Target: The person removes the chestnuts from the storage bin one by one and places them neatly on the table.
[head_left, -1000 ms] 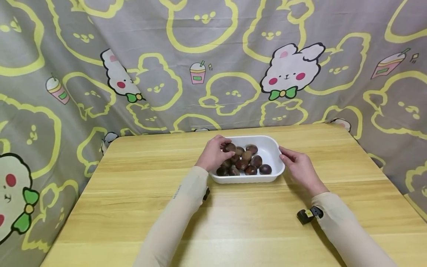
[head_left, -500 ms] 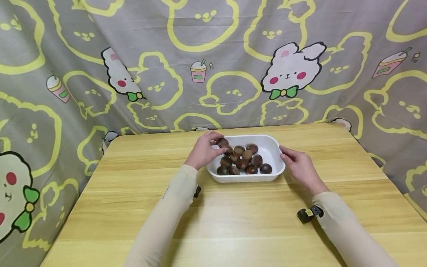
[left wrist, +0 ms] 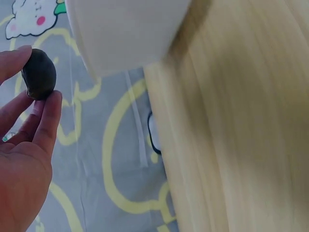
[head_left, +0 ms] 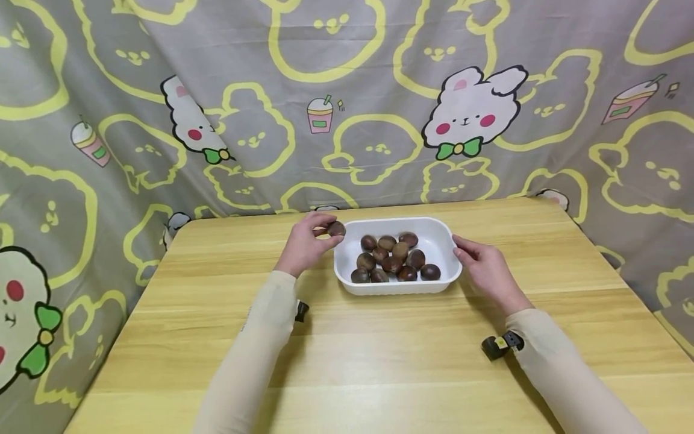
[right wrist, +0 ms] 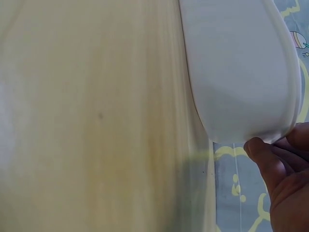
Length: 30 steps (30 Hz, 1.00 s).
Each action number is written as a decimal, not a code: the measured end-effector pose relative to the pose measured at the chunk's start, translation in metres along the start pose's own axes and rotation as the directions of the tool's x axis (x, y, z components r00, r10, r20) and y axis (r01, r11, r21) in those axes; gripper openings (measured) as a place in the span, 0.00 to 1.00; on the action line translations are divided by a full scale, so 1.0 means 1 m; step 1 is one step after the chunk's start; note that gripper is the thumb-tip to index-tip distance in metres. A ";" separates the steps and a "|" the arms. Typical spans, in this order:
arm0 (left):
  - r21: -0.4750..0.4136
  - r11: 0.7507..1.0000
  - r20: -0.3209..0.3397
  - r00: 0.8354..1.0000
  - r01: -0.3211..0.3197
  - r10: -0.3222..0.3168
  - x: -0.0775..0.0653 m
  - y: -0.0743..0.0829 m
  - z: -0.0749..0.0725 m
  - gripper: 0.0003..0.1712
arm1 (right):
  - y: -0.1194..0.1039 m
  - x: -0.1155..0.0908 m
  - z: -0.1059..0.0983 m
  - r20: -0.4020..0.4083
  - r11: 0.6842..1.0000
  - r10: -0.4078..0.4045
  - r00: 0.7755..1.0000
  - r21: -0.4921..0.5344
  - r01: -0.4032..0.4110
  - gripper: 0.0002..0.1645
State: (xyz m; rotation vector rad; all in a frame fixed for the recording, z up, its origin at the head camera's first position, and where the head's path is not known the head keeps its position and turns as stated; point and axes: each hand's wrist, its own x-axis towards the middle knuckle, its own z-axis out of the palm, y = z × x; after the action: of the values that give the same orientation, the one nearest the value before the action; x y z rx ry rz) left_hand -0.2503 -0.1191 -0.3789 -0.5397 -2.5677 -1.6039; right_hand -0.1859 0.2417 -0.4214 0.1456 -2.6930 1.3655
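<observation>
Swung leftward within the last half-second, a person's left hand [head_left: 305, 242] carries one nut [head_left: 337, 229] to the far left corner of the tray [head_left: 401, 289], which shows no clear shift on the table [head_left: 368, 367]. Thumb and fingertips pinch the nut at opposite ends, seemingly for a secure hold; whether it hangs over the rim or just outside is unclear. In the left wrist view its long axis runs from thumb to fingertips, upright in that picture; which end is the tip cannot be told. Across from it, the right hand [head_left: 490, 271] pinches the tray's right end, probably to steady it. Other nuts [head_left: 391, 264] sit inside the tray, whose long axis lies left to right.
</observation>
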 end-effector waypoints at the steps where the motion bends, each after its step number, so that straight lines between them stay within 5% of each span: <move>1: 0.004 1.000 0.000 1.000 0.002 -0.002 0.000 -0.001 -0.002 0.24 | 0.000 0.000 0.000 -0.001 1.000 -0.001 1.000 -0.001 0.001 0.26; 14: 0.082 0.996 -0.020 0.999 0.028 -0.027 -0.011 -0.019 -0.022 0.23 | -0.002 -0.001 -0.002 0.007 1.000 0.013 1.000 0.004 -0.013 0.25; 30: 0.244 0.952 0.072 0.976 0.183 -0.206 -0.019 -0.047 -0.037 0.26 | 0.000 0.001 0.000 -0.001 1.000 -0.008 1.000 -0.007 0.008 0.25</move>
State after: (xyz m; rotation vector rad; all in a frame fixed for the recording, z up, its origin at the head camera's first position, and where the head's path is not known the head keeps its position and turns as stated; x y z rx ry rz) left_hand -0.2527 -0.1750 -0.4076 -0.3615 -2.9122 -1.3210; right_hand -0.1867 0.2419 -0.4210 0.1542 -2.6932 1.3540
